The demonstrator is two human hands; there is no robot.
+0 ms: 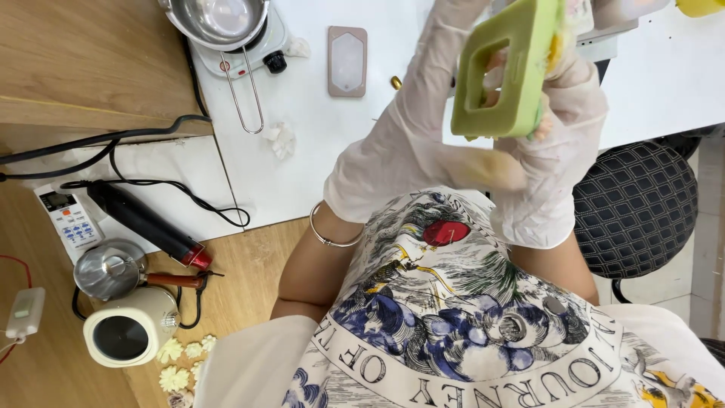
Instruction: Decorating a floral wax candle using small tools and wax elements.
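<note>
Mold (507, 72), green, rect. | gripped btwn left hand (423, 128) & right hand (563, 143)

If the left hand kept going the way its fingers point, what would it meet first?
The left hand already touches the green rectangular mould; past that lies the white table, though depth is unclear.

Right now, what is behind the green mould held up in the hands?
Through the opening of the green mould a gloved finger shows. Both hands, left and right, grip it. Something yellowish sits at its right edge. The white table lies beyond; the mould's back face is hidden.
</note>
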